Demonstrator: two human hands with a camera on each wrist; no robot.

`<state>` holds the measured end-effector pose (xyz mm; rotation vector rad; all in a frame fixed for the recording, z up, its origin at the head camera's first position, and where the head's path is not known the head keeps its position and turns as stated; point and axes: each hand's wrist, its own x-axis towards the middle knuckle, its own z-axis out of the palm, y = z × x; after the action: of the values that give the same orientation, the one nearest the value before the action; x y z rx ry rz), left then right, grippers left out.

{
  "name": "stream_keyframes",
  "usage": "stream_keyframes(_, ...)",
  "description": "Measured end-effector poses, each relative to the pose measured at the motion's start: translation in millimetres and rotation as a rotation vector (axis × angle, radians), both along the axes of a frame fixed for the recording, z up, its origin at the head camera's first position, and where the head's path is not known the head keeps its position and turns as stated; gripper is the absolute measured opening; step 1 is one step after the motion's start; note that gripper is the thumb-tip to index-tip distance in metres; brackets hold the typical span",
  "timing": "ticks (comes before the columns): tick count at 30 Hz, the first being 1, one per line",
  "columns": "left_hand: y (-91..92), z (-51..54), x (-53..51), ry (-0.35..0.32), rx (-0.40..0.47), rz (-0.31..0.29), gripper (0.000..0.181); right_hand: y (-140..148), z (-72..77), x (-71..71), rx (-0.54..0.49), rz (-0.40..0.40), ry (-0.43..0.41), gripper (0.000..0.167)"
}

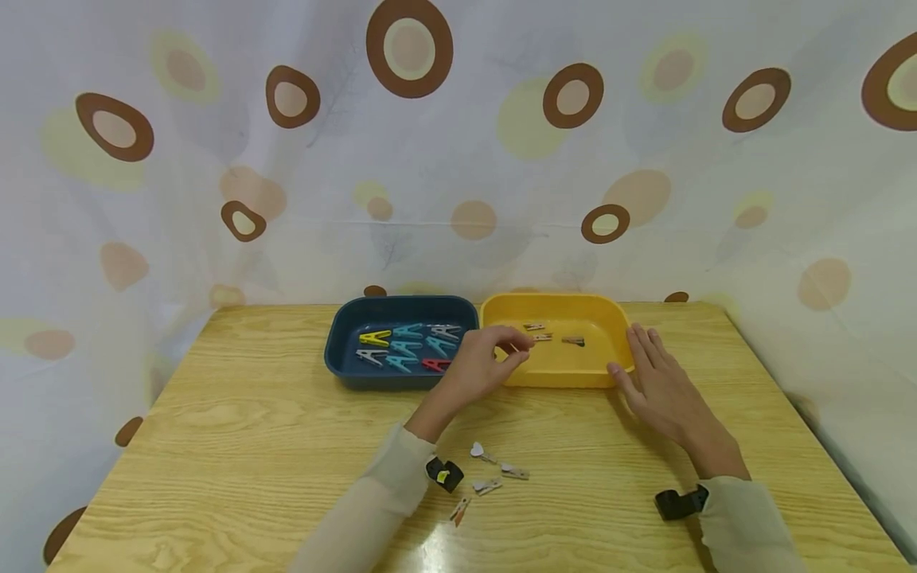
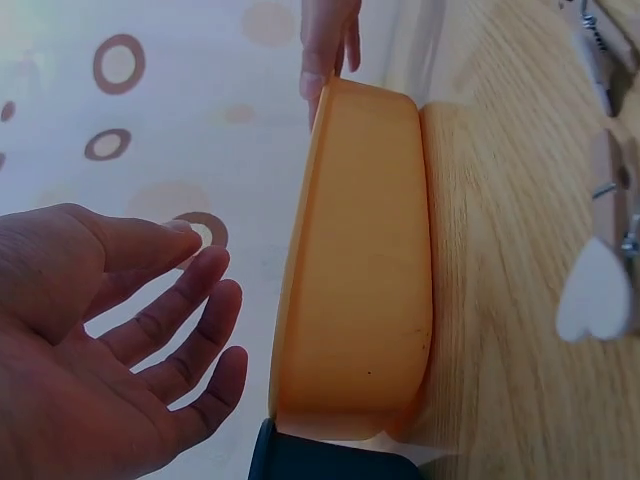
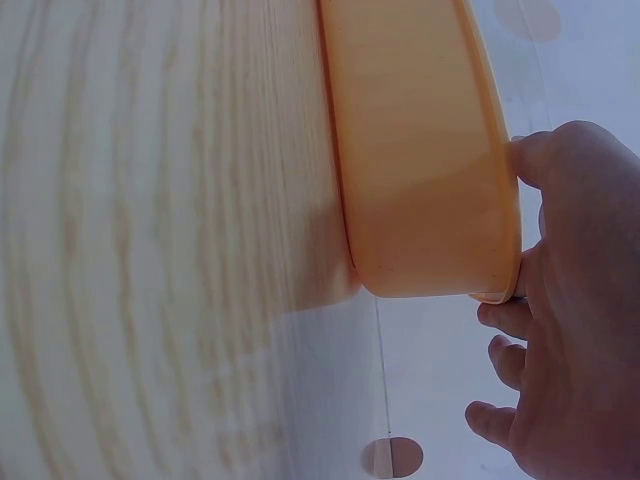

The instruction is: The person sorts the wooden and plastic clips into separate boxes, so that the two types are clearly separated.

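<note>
My left hand (image 1: 476,362) hovers over the left end of the yellow tray (image 1: 566,379). In the left wrist view its fingers are loosely bent, with nothing between them. Small wooden clothespins lie inside the tray, among them one with a dark end (image 1: 573,341). My right hand (image 1: 662,394) rests against the tray's right end, thumb at the front corner of the rim and fingers stretched along the side. On the table nearer me lie several more small clothespins, one bearing a white heart (image 2: 598,290).
A dark blue tray (image 1: 387,383) stands against the yellow one's left side. It holds several larger plastic clothespins, including a yellow one (image 1: 374,338) and a red one (image 1: 434,365). Behind the wooden table (image 1: 251,446) hangs a patterned cloth (image 1: 430,159).
</note>
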<state>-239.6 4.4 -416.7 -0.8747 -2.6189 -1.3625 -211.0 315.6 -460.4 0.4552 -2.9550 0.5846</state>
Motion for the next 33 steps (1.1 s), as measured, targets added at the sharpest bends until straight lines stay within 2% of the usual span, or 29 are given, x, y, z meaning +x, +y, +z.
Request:
stream_keyframes(7,-15.3,-6.3,12.0,-0.025,0.053,-0.035,0.019,0,-1.3,-0.3,0.0,0.004,0.016,0.079)
stream_keyframes(23,-40.0,-24.0,39.3,-0.066,0.064,-0.05,0.017,0,-2.4,-0.4,0.001,-0.001,0.011,0.079)
stream_keyframes(33,-60.4,-31.7,53.3,-0.145,0.069,-0.046,0.017,0,-2.7,0.2,-0.009,0.007,0.031,0.078)
